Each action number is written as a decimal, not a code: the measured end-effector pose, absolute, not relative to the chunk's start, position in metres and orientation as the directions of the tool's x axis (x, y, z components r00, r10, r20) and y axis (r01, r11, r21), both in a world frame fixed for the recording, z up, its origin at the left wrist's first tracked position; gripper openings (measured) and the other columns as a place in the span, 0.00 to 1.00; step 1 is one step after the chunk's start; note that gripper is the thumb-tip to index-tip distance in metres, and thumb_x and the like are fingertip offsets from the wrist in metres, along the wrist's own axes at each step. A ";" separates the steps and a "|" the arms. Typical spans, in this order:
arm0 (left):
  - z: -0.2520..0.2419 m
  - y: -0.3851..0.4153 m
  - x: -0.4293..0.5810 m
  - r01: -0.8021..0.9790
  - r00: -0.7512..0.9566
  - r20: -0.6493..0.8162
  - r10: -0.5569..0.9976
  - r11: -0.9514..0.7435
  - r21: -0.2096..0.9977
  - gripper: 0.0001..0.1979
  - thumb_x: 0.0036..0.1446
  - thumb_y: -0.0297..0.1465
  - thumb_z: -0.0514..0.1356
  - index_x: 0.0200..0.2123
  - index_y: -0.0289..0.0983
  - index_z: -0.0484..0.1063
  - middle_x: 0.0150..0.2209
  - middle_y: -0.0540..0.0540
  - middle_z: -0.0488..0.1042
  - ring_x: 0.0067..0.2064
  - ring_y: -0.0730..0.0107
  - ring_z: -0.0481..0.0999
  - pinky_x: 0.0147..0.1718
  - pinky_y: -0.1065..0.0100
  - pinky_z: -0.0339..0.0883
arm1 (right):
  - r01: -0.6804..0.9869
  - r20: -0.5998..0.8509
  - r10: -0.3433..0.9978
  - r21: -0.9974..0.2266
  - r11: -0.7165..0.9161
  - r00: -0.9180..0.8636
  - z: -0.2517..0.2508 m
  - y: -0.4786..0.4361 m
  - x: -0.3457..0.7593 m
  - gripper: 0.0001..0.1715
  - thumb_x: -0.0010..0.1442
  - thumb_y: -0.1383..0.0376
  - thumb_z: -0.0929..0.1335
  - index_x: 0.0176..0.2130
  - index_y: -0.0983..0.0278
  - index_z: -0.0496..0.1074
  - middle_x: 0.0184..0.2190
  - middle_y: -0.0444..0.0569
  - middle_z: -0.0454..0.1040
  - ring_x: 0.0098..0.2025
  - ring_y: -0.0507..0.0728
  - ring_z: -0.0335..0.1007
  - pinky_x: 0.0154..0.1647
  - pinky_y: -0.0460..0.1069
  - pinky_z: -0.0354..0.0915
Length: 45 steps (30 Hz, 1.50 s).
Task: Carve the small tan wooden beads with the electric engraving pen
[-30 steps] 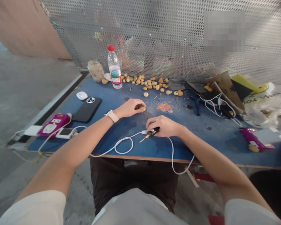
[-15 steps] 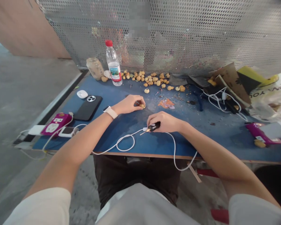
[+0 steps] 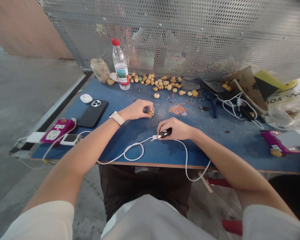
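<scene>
My left hand (image 3: 141,109), with a watch on its wrist, pinches a small tan gourd (image 3: 150,113) with a dark hole on its right end, just above the blue tabletop (image 3: 130,136). To its lower right, my right hand (image 3: 174,129) is closed around a black pen-shaped rotary tool (image 3: 165,133). The tool's brass-coloured tip and thin bit point left, apart from the gourd. A white cable (image 3: 135,159) lies looped on the table below the hands. Beyond them sits a pale gourd with a dark hole (image 3: 156,95).
Several gourds (image 3: 162,83) lie along the back by a perforated metal screen (image 3: 180,43). A red-capped bottle (image 3: 121,71), black phone (image 3: 93,113) and purple power strip (image 3: 58,130) are at left. Pliers (image 3: 212,106), cardboard (image 3: 247,86) and another purple strip (image 3: 277,141) are at right.
The tool's tip has tilted slightly upward in my right hand. Both hands keep the same grips, and the view has shifted a little.
</scene>
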<state>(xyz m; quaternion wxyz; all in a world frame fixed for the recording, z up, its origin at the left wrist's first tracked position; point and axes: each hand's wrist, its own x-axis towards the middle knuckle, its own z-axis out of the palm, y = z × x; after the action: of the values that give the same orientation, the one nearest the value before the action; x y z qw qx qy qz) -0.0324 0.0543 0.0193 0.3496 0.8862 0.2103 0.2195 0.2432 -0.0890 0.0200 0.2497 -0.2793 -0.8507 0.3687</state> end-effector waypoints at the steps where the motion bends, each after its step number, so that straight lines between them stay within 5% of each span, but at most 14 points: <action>1: 0.020 0.054 -0.032 0.226 0.814 0.248 0.526 -0.679 0.699 0.14 0.63 0.33 0.81 0.35 0.39 0.79 0.49 0.42 0.94 0.51 0.58 0.92 0.58 0.57 0.83 | 0.294 0.215 0.660 -0.766 0.571 -0.720 0.020 -0.089 0.243 0.21 0.76 0.50 0.82 0.36 0.60 0.87 0.42 0.52 0.90 0.37 0.55 0.82 0.43 0.52 0.74; 19: 0.028 0.057 -0.037 0.227 0.836 0.229 0.499 -0.693 0.684 0.11 0.61 0.32 0.80 0.35 0.40 0.81 0.49 0.42 0.96 0.48 0.59 0.93 0.53 0.61 0.80 | 0.339 0.190 0.662 -0.737 0.584 -0.725 0.018 -0.091 0.243 0.14 0.72 0.60 0.80 0.34 0.59 0.81 0.45 0.51 0.89 0.39 0.56 0.82 0.46 0.52 0.73; 25: 0.031 0.056 -0.040 0.222 0.842 0.234 0.487 -0.706 0.672 0.09 0.62 0.32 0.78 0.35 0.40 0.82 0.49 0.42 0.96 0.48 0.60 0.94 0.52 0.62 0.81 | 0.333 0.210 0.675 -0.743 0.580 -0.707 0.016 -0.087 0.244 0.22 0.75 0.48 0.82 0.36 0.59 0.82 0.41 0.50 0.85 0.38 0.57 0.78 0.46 0.53 0.71; 28: 0.033 0.057 -0.043 0.230 0.849 0.228 0.477 -0.721 0.653 0.07 0.63 0.33 0.77 0.37 0.40 0.83 0.50 0.42 0.96 0.48 0.61 0.94 0.52 0.63 0.81 | 0.422 0.238 0.784 -0.735 0.531 -0.574 0.015 -0.079 0.252 0.31 0.74 0.38 0.82 0.35 0.59 0.80 0.34 0.46 0.79 0.35 0.57 0.70 0.41 0.53 0.67; 31: 0.032 0.059 -0.044 0.248 0.841 0.223 0.492 -0.717 0.651 0.08 0.64 0.35 0.78 0.40 0.39 0.85 0.49 0.42 0.96 0.47 0.61 0.93 0.52 0.63 0.82 | 0.623 0.245 0.892 -0.645 0.443 -0.380 0.014 -0.068 0.266 0.35 0.74 0.34 0.80 0.34 0.57 0.76 0.30 0.44 0.74 0.35 0.58 0.66 0.40 0.54 0.62; 35: 0.021 0.060 -0.038 0.276 0.780 0.243 0.576 -0.666 0.693 0.12 0.63 0.35 0.81 0.45 0.38 0.86 0.45 0.42 0.94 0.44 0.63 0.91 0.49 0.63 0.82 | 0.816 0.192 0.945 -0.478 0.326 -0.264 0.015 -0.056 0.281 0.33 0.78 0.37 0.76 0.34 0.56 0.72 0.32 0.48 0.78 0.39 0.61 0.73 0.44 0.55 0.63; 45: 0.002 0.055 -0.024 0.318 0.676 0.287 0.678 -0.621 0.717 0.14 0.61 0.35 0.85 0.47 0.38 0.94 0.38 0.45 0.92 0.38 0.63 0.90 0.46 0.62 0.82 | 0.939 0.056 0.973 -0.253 0.231 -0.224 0.019 -0.054 0.280 0.27 0.92 0.47 0.63 0.49 0.58 0.82 0.51 0.59 0.91 0.52 0.69 0.85 0.48 0.56 0.66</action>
<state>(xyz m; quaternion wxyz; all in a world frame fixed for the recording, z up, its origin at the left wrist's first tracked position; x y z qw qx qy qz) -0.0238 0.0554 0.0022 0.3241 0.8562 0.2910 0.2779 0.2798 -0.0538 0.0193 0.1012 -0.6145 -0.7780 0.0828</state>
